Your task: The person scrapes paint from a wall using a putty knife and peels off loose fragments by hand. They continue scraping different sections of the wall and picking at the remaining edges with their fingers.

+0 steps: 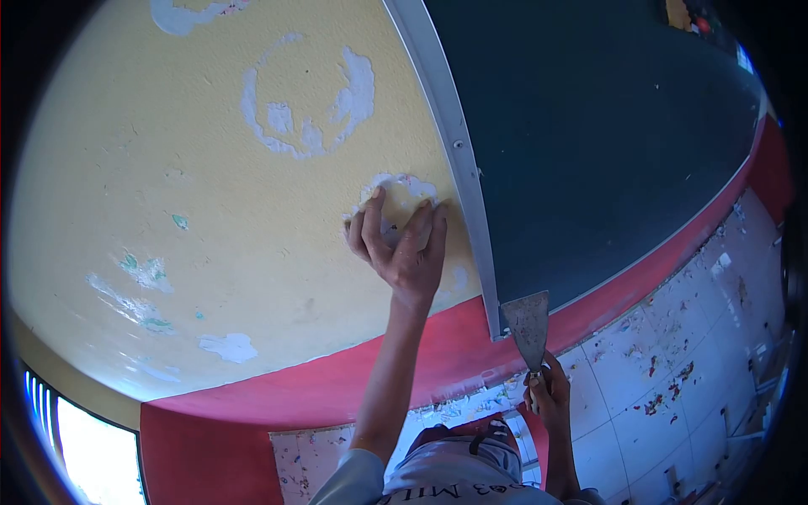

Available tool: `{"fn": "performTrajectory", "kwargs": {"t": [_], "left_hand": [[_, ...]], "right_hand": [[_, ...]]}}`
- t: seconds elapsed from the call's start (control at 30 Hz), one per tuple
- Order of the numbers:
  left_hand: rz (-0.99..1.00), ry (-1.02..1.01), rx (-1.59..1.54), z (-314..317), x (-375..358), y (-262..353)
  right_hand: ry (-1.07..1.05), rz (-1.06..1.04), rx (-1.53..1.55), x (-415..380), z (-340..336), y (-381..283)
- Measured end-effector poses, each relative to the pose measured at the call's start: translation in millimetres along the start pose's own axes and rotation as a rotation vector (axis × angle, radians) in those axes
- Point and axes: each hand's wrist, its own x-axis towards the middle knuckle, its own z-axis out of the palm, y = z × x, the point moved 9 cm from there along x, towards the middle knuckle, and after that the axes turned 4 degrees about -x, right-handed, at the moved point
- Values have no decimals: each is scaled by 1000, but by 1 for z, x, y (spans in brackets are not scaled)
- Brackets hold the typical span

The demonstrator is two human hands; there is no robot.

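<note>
My left hand [402, 244] is against the yellow wall, fingers spread and bent, with the fingertips at a peeled patch [404, 183] that has a ragged white edge. Part of that patch is hidden behind the fingers. Lower and to the right, my right hand [550, 394] grips a putty knife [528, 324] by its handle. Its wide, stained metal blade points upward, away from the wall patch, near the bottom end of the grey metal frame strip [459, 160].
More peeled white patches [358, 84] mark the yellow wall. A dark green board [606, 151] fills the right side, above a red band [438, 345] of wall. Paint flakes [665, 391] are scattered on the tiled floor [619, 429]. A bright window [97, 446] is at lower left.
</note>
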Motion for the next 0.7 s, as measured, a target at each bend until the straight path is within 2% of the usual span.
{"fn": "performTrajectory", "kwargs": {"t": [0.37,0.7], "left_hand": [[-185,60,19,5,-23,-7],[-297,102,41,10,-28,-3]], "right_hand": [[69,52,31,2,-13,5],[89,-17,20,-3,-34,-8]]}}
